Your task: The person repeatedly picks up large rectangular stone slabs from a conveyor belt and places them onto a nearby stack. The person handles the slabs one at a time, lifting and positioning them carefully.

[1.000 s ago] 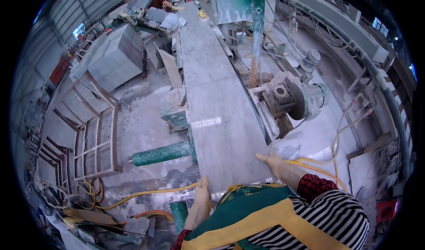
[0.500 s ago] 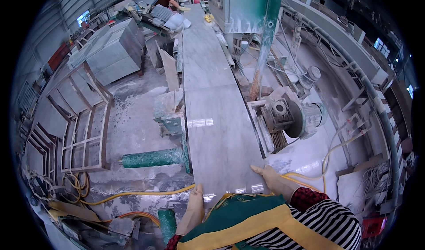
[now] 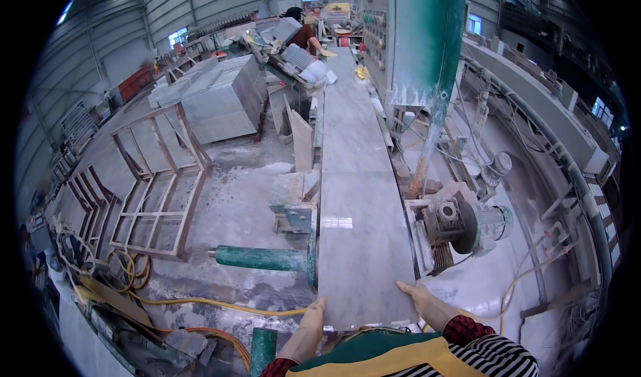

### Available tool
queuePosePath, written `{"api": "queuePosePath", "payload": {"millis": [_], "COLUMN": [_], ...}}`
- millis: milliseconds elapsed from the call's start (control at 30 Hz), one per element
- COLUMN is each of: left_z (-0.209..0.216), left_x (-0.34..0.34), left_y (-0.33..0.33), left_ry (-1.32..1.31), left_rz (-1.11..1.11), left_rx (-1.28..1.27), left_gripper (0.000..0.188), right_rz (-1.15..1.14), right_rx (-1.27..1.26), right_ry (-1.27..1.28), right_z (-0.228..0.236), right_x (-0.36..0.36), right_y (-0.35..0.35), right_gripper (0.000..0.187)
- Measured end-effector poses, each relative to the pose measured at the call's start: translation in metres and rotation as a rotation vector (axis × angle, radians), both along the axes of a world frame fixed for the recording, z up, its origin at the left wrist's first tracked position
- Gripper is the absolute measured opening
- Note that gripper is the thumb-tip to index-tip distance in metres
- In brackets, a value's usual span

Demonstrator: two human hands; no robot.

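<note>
A long grey-white polished stone slab (image 3: 364, 263) lies flat on a narrow machine bed in front of me, its near end close to my apron. My left hand (image 3: 311, 325) is closed on the slab's left edge near that end, thumb up along the side. Opposite it, my right hand (image 3: 422, 302) grips the right edge, with the thumb on top and the other fingers mostly hidden below. A seam crosses the stone farther off, and a second slab (image 3: 347, 120) continues beyond it. Left of the bed sticks out a green roller (image 3: 260, 258).
Right of the bed stands a motor with a gearbox (image 3: 467, 225); behind it rises a green-and-white cabinet (image 3: 424, 43). Metal frames (image 3: 155, 213) and a stack of slabs (image 3: 210, 103) stand left. A yellow hose (image 3: 220, 301) crosses the floor. A co-worker (image 3: 307, 38) bends at the far end.
My view has tilted up and turned left, so the scene sits lower and farther right. More of the far hall and the slab's near edge show. Both hands keep their hold.
</note>
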State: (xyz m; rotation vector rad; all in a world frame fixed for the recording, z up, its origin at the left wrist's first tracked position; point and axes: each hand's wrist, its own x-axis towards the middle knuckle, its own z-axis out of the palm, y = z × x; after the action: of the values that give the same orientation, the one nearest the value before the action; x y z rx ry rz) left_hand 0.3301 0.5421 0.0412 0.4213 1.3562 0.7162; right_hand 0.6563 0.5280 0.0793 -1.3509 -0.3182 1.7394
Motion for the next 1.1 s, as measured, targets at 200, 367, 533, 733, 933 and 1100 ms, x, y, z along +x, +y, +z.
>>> {"api": "queuePosePath", "payload": {"millis": [200, 367, 533, 733, 933, 1100], "left_z": [-0.006, 0.018, 0.004, -0.033, -0.005, 0.054], "left_x": [0.001, 0.006, 0.009, 0.002, -0.1, -0.228], "left_y": [0.003, 0.007, 0.015, 0.02, -0.033, -0.201], "left_ry": [-0.079, -0.056, -0.005, -0.042, 0.268, 1.064], "left_rz": [0.048, 0.071, 0.06, 0.022, 0.227, 0.566], "left_rx": [0.004, -0.006, 0.018, 0.122, 0.368, 0.42], "left_gripper": [0.052, 0.044, 0.046, 0.049, 0.048, 0.032], "right_rz": [0.364, 0.82, 1.204, 1.048, 1.114, 1.07], "right_rx": [0.255, 0.887, 1.118, 1.263, 1.185, 1.215], "right_ry": [-1.294, -1.527, -1.689, -1.78, -1.919, -1.92], "right_z": [0.026, 0.077, 0.065, 0.02, 0.0, -0.01], "right_x": [0.002, -0.051, -0.099, -0.103, -0.101, -0.102], "right_y": [-0.012, -0.042, -0.033, -0.021, -0.012, -0.01], "right_gripper": [0.082, 0.091, 0.085, 0.068, 0.069, 0.07]}}
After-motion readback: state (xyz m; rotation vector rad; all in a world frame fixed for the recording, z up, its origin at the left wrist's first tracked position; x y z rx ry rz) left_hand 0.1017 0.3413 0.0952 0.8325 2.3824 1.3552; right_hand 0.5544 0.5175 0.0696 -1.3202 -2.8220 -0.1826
